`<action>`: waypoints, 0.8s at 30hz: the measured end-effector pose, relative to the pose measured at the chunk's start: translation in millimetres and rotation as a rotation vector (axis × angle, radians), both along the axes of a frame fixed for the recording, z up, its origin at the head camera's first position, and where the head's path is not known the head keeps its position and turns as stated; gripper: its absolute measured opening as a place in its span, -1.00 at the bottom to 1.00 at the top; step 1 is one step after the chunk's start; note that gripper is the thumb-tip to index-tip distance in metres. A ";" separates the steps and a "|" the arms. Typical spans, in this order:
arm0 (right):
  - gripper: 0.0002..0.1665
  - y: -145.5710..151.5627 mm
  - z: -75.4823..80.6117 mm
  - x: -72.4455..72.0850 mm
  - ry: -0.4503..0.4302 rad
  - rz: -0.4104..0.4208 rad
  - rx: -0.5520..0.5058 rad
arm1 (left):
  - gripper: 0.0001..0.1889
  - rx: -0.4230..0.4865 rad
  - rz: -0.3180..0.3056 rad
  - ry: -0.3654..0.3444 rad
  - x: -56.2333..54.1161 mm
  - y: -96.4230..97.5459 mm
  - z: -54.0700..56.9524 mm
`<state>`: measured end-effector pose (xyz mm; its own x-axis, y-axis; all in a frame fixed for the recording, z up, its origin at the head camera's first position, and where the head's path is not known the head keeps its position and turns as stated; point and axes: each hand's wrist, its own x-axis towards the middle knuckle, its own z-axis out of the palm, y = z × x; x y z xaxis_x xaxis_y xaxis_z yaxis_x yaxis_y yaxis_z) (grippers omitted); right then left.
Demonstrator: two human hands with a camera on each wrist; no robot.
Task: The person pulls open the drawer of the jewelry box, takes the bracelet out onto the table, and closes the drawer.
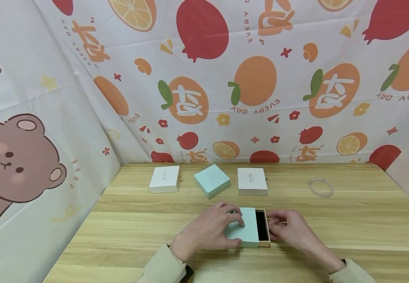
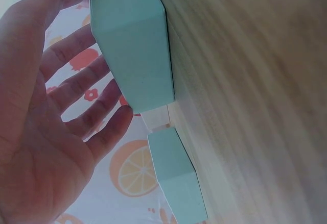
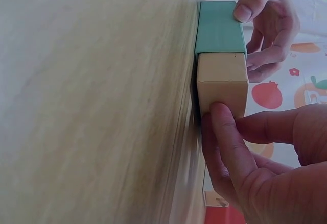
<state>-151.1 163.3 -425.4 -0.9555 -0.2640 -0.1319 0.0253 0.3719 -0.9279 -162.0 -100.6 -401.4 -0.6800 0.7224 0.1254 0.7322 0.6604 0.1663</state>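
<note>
A mint-green sliding gift box (image 1: 248, 226) lies on the table, its drawer (image 1: 269, 243) pulled partly out to the right and showing a black lining. My left hand (image 1: 216, 227) holds the green sleeve, with the thumb at the near edge and the other fingers over the top. At the drawer's right end, my right hand (image 1: 291, 230) has thumb and fingers bent against the tan end face (image 3: 225, 92). Whether a pull tab sits between them is hidden. In the left wrist view, the left palm is off the sleeve (image 2: 133, 50).
Behind stand a white box (image 1: 164, 177) at left, another mint-green box (image 1: 212, 179) turned at an angle, and a second white box (image 1: 252, 180). A pale translucent ring (image 1: 321, 188) lies at the right. A fruit-printed curtain (image 1: 222, 86) hangs behind the table (image 1: 137, 228).
</note>
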 end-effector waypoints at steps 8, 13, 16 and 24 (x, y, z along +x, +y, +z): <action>-0.54 -0.7 1.1 -1.0 -0.004 0.010 -0.003 | -0.68 -0.006 0.006 0.000 0.4 0.7 0.2; -0.55 -2.4 2.5 0.3 -0.011 0.000 -0.001 | -0.68 -0.006 0.005 0.001 0.6 0.9 0.4; -0.55 -3.7 2.7 0.4 -0.007 -0.006 0.001 | -0.69 -0.003 0.005 -0.002 0.9 1.0 0.6; -0.54 -6.6 1.5 0.6 -0.016 -0.018 0.002 | -0.69 0.007 0.000 0.003 1.3 0.4 -0.4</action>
<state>-150.5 156.7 -423.9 -0.9578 -0.2467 -0.1473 0.0464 0.3732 -0.9266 -160.8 -100.2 -401.9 -0.6794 0.7217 0.1325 0.7330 0.6590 0.1686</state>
